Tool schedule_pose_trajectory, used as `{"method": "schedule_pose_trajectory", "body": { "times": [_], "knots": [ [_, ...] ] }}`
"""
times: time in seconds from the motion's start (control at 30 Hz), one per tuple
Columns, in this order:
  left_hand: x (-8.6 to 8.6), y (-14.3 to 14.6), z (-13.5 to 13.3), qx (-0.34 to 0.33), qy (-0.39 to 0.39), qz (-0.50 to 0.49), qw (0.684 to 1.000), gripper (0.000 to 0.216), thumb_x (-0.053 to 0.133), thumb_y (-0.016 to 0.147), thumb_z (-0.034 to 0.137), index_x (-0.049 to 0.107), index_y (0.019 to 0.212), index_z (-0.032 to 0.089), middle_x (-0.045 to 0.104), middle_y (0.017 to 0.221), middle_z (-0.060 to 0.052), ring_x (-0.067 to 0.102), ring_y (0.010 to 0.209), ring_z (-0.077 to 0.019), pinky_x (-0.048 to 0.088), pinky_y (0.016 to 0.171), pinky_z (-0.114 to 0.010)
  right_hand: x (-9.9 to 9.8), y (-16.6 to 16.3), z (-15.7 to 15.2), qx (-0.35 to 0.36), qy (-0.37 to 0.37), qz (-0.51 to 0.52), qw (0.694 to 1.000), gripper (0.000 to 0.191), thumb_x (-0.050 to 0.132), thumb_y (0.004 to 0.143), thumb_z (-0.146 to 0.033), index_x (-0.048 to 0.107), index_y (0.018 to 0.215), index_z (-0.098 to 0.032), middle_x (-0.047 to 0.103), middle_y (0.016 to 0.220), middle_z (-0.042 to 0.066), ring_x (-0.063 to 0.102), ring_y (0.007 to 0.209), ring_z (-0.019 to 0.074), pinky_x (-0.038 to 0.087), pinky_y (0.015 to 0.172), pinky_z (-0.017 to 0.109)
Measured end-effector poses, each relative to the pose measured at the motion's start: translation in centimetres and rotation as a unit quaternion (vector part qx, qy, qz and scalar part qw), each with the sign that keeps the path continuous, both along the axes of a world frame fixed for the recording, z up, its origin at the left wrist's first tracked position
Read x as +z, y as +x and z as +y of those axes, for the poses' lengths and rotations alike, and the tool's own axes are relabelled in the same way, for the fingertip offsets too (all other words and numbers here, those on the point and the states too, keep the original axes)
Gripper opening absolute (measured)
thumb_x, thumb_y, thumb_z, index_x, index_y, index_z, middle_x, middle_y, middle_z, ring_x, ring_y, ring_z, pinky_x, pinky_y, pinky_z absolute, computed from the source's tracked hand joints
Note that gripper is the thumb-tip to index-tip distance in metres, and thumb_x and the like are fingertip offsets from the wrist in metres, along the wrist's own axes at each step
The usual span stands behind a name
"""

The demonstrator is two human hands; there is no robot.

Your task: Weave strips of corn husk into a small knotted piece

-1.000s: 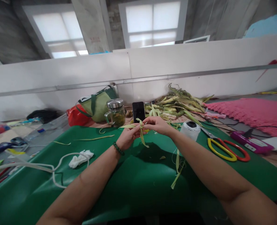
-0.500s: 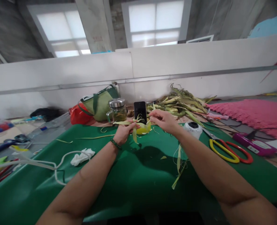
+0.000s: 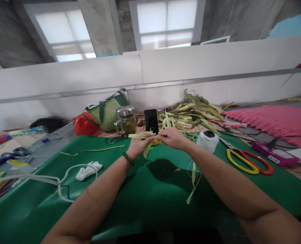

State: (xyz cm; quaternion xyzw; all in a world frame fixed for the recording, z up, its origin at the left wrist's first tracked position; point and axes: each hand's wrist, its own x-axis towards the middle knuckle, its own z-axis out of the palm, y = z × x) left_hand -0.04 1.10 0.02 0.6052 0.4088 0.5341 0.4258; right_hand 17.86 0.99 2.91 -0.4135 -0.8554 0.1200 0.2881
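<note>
Both of my hands meet above the green mat (image 3: 150,196), near its far edge. My left hand (image 3: 138,146), with a dark bead bracelet on the wrist, is closed on a bundle of pale green leaf strips (image 3: 142,139) whose ends stick out left and hang down. My right hand (image 3: 172,137) pinches the same strips from the right, fingertips touching the left hand's. A yellow object lies partly hidden behind the hands. Just beyond them a black phone (image 3: 151,120) stands upright.
A pile of corn husks (image 3: 193,113) lies at the back. A white thread spool (image 3: 207,140) and yellow-and-red scissors (image 3: 247,162) lie right. A glass jar (image 3: 126,121), green bag (image 3: 105,113) and white rope (image 3: 63,176) are left; loose strips (image 3: 194,183) lie below my right forearm.
My right hand, apart from the left half a second ago, has come back to it and pinches the strips again. The hanging strip end has shifted.
</note>
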Motion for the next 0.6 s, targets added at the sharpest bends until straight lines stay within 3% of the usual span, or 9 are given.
{"method": "schedule_pose_trajectory", "body": {
  "times": [0.13,0.3,0.43,0.6],
  "knots": [
    [0.1,0.2,-0.1,0.007,-0.01,-0.012,1.0,0.019,0.078,0.057,0.024,0.064,0.066,0.015,0.068,0.064,-0.003,0.067,0.063,-0.0187,0.054,0.065,-0.031,0.3,0.3,0.0,-0.002,-0.005,-0.011,1.0,0.03,0.052,0.083,-0.027,0.065,0.059,-0.015,0.06,0.048,0.0,0.05,0.05,0.0096,0.029,0.051,0.021],
    [-0.3,0.9,-0.6,-0.064,-0.107,-0.093,0.988,0.031,0.081,0.057,0.031,0.06,0.072,0.014,0.07,0.065,-0.005,0.069,0.064,-0.0193,0.053,0.062,-0.029,-0.5,1.0,1.8,0.001,-0.045,0.009,0.999,0.031,0.052,0.083,-0.031,0.067,0.062,-0.014,0.059,0.049,0.0,0.049,0.048,0.0094,0.03,0.05,0.021],
    [-0.6,1.0,-0.7,-0.095,-0.167,-0.093,0.977,0.035,0.076,0.064,0.041,0.065,0.08,0.012,0.072,0.074,-0.01,0.069,0.07,-0.0187,0.05,0.057,-0.023,-1.0,1.2,2.5,-0.009,-0.006,0.03,0.999,0.027,0.056,0.081,-0.035,0.069,0.068,-0.015,0.063,0.058,0.002,0.051,0.055,0.0104,0.03,0.052,0.022],
    [-0.6,0.9,-0.5,-0.059,-0.112,-0.104,0.986,0.038,0.078,0.061,0.037,0.068,0.086,0.011,0.073,0.077,-0.009,0.068,0.07,-0.0169,0.052,0.066,-0.027,-1.2,0.7,1.7,0.025,-0.021,0.078,0.996,0.026,0.062,0.075,-0.041,0.064,0.071,-0.015,0.062,0.063,0.001,0.051,0.057,0.0109,0.033,0.052,0.021]
  ]
}}
